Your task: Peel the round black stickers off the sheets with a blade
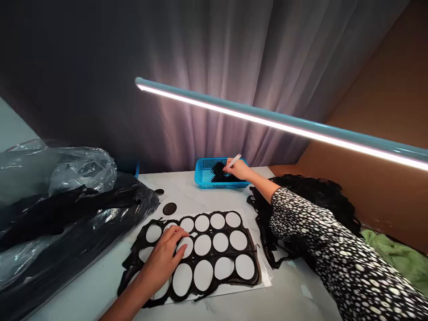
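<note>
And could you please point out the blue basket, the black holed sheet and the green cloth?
Blue basket (219, 185), head view: front wall.
Black holed sheet (194, 258), head view: strip between holes.
Green cloth (394, 256), head view: visible middle.

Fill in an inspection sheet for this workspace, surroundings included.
Surface: pale table.
Things: black sheet with round holes; white tool; blue basket holding black pieces.
Clutter: black heap and green cloth at right; plastic bags at left; two dark discs behind the sheet.
Hands: left hand on the sheet; right hand holds the tool over the basket.
Cables: nothing seen.
Surroundings: lit lamp, grey curtain.
</note>
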`<state>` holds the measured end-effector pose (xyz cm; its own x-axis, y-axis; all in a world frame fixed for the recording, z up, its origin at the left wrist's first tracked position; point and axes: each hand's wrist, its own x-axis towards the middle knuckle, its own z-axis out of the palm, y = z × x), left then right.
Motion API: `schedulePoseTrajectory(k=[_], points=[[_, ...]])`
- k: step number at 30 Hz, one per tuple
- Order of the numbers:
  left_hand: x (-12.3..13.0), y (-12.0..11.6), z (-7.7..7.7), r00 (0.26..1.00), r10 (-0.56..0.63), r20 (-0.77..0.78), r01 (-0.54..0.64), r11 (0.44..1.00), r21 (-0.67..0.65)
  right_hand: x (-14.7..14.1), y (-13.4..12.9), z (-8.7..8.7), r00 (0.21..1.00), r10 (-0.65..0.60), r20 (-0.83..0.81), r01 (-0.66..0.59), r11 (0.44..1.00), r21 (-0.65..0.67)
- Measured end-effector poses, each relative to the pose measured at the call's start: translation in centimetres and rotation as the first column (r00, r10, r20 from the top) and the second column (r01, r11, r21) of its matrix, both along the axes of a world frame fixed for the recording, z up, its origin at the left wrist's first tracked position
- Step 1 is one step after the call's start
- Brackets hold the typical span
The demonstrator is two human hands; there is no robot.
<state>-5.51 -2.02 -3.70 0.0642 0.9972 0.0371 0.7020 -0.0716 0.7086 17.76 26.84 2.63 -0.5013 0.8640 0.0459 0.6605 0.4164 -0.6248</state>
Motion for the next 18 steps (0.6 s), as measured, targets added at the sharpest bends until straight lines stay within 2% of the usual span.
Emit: schedulePoseTrajectory(k=[4, 6, 8, 11, 12, 14, 15, 16, 17, 18], points=[[-0.9, -1.5, -0.5, 0.997, 0.052, -0.052, -0.052, 0.999, 0.018, -3.0, 0.1, -2.4, 0.988, 0.066, 0.142, -0.064, 0.998, -0.021], [-1.1, -2.1, -0.6, 0.995, 0.063, -0.071, -0.063, 0.998, 0.002, -3.6, -0.2, -3.0, 0.982, 0.064, 0.175, -0.059, 0.998, -0.035], [-1.3, -2.6, -0.7, 0.995, 0.068, -0.075, -0.068, 0.998, -0.009, -3.5, -0.4, -2.8, 0.983, 0.047, 0.177, -0.039, 0.998, -0.044], [-1.0, -2.5, -0.6, 0.997, 0.068, -0.042, -0.068, 0.998, 0.011, -2.5, -1.9, -1.5, 0.992, 0.02, 0.127, -0.014, 0.999, -0.047], [-0.7, -2.2, -0.5, 0.998, 0.07, 0.002, -0.07, 0.997, 0.021, -2.1, -3.1, -1.0, 0.995, 0.02, 0.103, -0.016, 0.999, -0.042], [0.4, -1.4, 0.1, 0.988, 0.067, 0.14, -0.072, 0.997, 0.03, -1.5, -6.9, -0.4, 0.995, 0.1, 0.025, -0.097, 0.99, -0.1], [1.3, -0.9, 0.6, 0.973, 0.065, 0.221, -0.074, 0.997, 0.033, -1.4, -9.4, -0.4, 0.982, 0.189, -0.028, -0.191, 0.967, -0.17], [2.2, -0.3, 1.2, 0.957, 0.059, 0.284, -0.072, 0.997, 0.038, -1.3, -12.0, -0.5, 0.924, 0.339, -0.177, -0.38, 0.859, -0.343], [3.3, 0.1, 1.9, 0.947, 0.051, 0.318, -0.069, 0.997, 0.046, -1.2, -14.6, -0.6, 0.857, 0.407, -0.316, -0.514, 0.719, -0.468], [4.3, 0.6, 2.8, 0.939, 0.04, 0.342, -0.063, 0.997, 0.055, -0.9, -16.9, -0.7, 0.812, 0.412, -0.413, -0.582, 0.613, -0.534]])
